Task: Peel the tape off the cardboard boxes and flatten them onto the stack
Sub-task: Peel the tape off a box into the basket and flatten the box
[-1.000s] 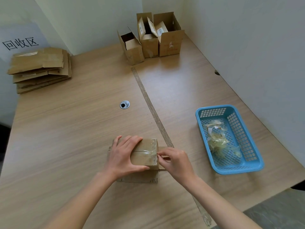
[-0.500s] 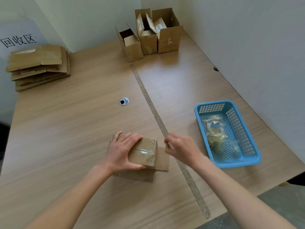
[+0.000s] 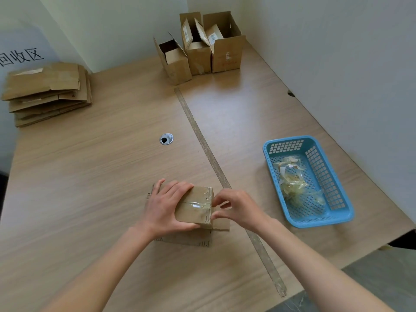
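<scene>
Fingers [image 3: 173, 190] of left hand [image 3: 165, 206] spread flat over top of small cardboard box [image 3: 195, 210], thumb hooked round its near edge, pressing it down on the wooden worktop [image 3: 90, 176]. Right hand [image 3: 238, 209] at the box's right end; thumb and forefinger nearly together, pinching at the clear tape [image 3: 200, 207] where it wraps over that edge. Whether the tape end is actually gripped cannot be told.

Box: plain brown, closed on top, one seam along the middle covered by a glossy, wrinkled strip of tape. Lower flaps splay out flat on the worktop toward the body and to the right, under the right hand.

Right of the right hand, well apart: blue plastic basket [image 3: 337, 218] holding a tangle of crumpled tape scraps [image 3: 292, 183].

Far beyond the fingers, against the back wall: three open boxes [image 3: 200, 57] standing upright, side by side, flaps up, two showing white labels.

Far left and beyond the left hand: stack of flattened cardboard [image 3: 47, 91] at the worktop's corner, sheets slightly fanned. Wall sign with dark characters [image 3: 20, 57] above it.

Beyond the box, between hands and open boxes: round metal grommet [image 3: 166, 139]; a worn seam strip [image 3: 202, 140] runs along the worktop just right of it
</scene>
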Available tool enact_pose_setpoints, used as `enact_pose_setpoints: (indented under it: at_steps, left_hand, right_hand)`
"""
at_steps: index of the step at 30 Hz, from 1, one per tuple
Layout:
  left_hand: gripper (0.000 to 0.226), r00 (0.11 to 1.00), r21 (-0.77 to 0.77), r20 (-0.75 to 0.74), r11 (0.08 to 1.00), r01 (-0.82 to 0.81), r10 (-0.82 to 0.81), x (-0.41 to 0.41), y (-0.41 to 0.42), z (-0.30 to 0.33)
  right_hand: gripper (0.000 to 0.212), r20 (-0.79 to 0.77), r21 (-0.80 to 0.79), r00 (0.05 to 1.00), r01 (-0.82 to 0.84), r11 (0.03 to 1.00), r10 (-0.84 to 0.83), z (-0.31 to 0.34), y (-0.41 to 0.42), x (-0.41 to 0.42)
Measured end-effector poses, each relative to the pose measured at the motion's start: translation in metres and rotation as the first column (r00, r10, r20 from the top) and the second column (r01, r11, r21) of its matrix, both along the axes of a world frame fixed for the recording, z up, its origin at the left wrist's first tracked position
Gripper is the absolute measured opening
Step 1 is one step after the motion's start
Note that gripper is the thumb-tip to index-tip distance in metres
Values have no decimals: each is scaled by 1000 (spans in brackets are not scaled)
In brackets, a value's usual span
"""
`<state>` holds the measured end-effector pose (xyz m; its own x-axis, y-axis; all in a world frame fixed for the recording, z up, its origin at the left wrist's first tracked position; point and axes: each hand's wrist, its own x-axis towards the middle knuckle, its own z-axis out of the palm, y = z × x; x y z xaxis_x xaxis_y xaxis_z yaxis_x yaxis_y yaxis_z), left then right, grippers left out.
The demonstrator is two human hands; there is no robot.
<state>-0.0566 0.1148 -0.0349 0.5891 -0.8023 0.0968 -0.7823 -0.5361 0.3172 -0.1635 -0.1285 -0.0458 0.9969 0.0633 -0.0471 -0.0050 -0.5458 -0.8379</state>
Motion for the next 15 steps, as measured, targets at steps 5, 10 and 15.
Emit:
enact_pose_setpoints:
  at_steps: [5, 10, 15]
  left_hand:
    - [101, 1000, -6, 10, 1000, 1, -1, 2, 0, -2]
    - [102, 1000, -9, 15, 1000, 2, -2, 2, -1, -2]
    - [103, 1000, -2, 10, 1000, 2, -2, 2, 0, -3]
  right_hand:
    - [25, 10, -90, 996, -91, 992, 92, 2, -4, 10]
    - [14, 100, -143, 987, -113, 983, 128, -1, -5, 8]
    - [12, 120, -155, 983, -122, 980, 141, -5, -4, 1]
